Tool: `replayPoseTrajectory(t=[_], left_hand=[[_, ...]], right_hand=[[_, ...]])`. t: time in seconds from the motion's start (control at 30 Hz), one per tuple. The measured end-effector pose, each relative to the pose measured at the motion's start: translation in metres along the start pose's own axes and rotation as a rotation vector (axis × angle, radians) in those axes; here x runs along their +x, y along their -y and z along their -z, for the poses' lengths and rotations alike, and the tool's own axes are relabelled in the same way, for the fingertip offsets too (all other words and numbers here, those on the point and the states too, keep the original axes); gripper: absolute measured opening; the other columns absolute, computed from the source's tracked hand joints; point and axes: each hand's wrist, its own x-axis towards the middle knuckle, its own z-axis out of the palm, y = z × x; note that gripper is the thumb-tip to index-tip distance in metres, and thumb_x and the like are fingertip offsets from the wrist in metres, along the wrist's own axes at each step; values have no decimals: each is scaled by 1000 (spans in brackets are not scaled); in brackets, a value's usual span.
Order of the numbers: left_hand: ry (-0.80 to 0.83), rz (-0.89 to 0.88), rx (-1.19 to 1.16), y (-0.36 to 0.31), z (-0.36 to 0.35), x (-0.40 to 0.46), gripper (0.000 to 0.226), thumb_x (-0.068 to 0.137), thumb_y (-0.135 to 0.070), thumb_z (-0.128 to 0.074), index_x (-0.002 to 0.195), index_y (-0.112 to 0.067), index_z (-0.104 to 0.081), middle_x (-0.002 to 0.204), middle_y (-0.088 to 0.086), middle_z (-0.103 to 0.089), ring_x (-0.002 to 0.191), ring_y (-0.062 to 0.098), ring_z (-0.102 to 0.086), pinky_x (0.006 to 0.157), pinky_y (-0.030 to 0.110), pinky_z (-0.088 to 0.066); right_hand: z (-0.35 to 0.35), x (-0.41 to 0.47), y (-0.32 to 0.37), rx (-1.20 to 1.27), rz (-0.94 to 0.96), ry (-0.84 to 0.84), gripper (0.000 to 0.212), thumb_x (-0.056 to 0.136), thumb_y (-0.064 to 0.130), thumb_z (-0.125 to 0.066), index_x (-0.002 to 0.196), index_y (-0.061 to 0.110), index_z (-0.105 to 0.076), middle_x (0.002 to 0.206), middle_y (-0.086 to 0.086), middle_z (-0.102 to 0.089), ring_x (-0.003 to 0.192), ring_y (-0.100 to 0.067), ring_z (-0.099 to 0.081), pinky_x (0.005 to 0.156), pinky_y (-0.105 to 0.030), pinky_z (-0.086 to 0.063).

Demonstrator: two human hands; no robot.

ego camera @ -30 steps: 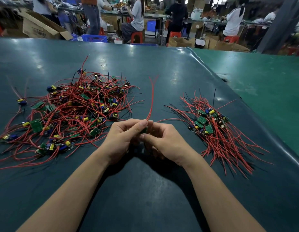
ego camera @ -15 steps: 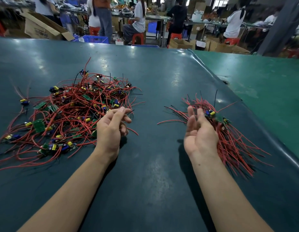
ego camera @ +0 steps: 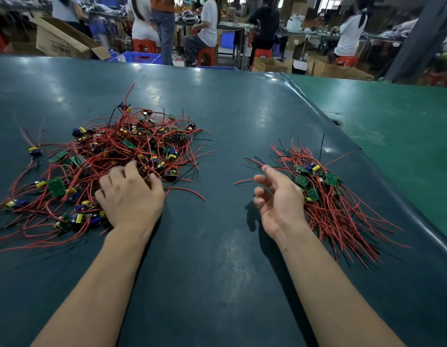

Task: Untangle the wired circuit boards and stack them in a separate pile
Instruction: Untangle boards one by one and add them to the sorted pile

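From the head view, the left hand (ego camera: 129,199) lies palm down on the near right part of the tangled heap (ego camera: 104,171) of red-wired circuit boards. Its fingers are bent down into the wires, but whether they actually grip a board I cannot tell, since the fingertips are buried among the strands. The right hand (ego camera: 277,196) hovers above the table (ego camera: 217,259), loosely open with its fingers relaxed and slightly curled, holding nothing; it sits just beside the left edge of the sorted pile (ego camera: 327,196).

That sorted pile lies toward the table's right edge, its green boards gathered at the far end and the red wires fanned toward the near side. The tangled heap spreads across the left half, some wires running to the left edge of the picture. Between the two piles runs a bare strip of dark mat, widening toward the near edge where both forearms cross it. Beyond the far edge, people (ego camera: 207,23) sit on red stools (ego camera: 206,56) among cardboard boxes (ego camera: 64,41).
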Motion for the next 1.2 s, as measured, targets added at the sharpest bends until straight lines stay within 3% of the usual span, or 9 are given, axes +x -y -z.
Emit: replayPoseTrajectory(t=[0.13, 0.37, 0.53, 0.6, 0.67, 0.8, 0.97, 1.07, 1.2], left_hand=[[21, -89, 64, 3, 2, 1, 27, 96, -35, -55, 108, -17, -72, 112, 15, -64, 108, 39, -52, 90, 50, -37], [76, -107, 82, 9, 6, 2, 28, 92, -41, -62, 110, -23, -73, 115, 10, -64, 113, 36, -47, 92, 49, -33], [-253, -192, -124, 4, 12, -1, 21, 90, -32, -68, 103, -16, -73, 114, 9, -61, 112, 36, -45, 89, 46, -32], [-452, -410, -264, -1, 15, -3, 19, 94, -24, -66, 106, -11, -72, 108, 10, -66, 103, 34, -53, 85, 44, -36], [-515, -686, -403, -8, 16, -9, 17, 94, -14, -67, 108, -7, -72, 106, 10, -68, 96, 32, -58, 84, 44, -41], [-338, -1061, -476, -30, 11, -33, 20, 90, -3, -67, 108, -5, -73, 112, 7, -69, 98, 26, -64, 87, 41, -44], [-169, -1128, -556, -37, 5, -36, 26, 83, 11, -66, 103, -3, -75, 113, 7, -70, 103, 23, -66, 85, 42, -49], [-121, -1142, -568, -37, 5, -36, 26, 82, 15, -63, 96, -3, -76, 111, 5, -71, 104, 23, -66, 87, 45, -49], [-94, -1046, -594, -38, 7, -40, 24, 85, 13, -57, 82, -5, -74, 113, 10, -67, 100, 28, -64, 89, 45, -47]], right_hand=[[-1, -3, -2, -102, -4, 80, 6, 93, 12, -60, 90, 10, -64, 60, 0, -62, 41, -10, -47, 37, -17, -31], [-1, -5, -2, -175, 9, 127, 10, 93, 12, -60, 86, 11, -67, 59, 1, -62, 41, -10, -47, 39, -17, -30], [-2, -4, -3, -213, 17, 138, 11, 94, 11, -58, 87, 11, -66, 59, 2, -63, 41, -9, -47, 39, -16, -30], [-2, -5, -3, -245, 6, 183, 11, 95, 12, -58, 87, 12, -66, 62, 0, -63, 42, -9, -47, 38, -16, -30], [-3, -8, -4, -316, -46, 319, 14, 96, 19, -58, 90, 12, -68, 68, -3, -65, 44, -10, -50, 38, -16, -32], [-7, -19, -9, -403, -186, 663, 41, 86, 54, -54, 92, 17, -72, 80, -4, -69, 51, -13, -58, 38, -17, -34], [-1, -16, -5, -175, -114, 662, 30, 83, 42, -62, 98, 20, -75, 89, 5, -69, 58, -9, -56, 41, -16, -32], [1, -14, -5, -159, -105, 670, 32, 80, 32, -66, 105, 13, -72, 85, 5, -69, 60, -7, -58, 44, -15, -41], [1, -14, -6, -134, -138, 689, 20, 77, 17, -68, 94, 12, -76, 87, -2, -72, 67, -7, -65, 55, -18, -52]])
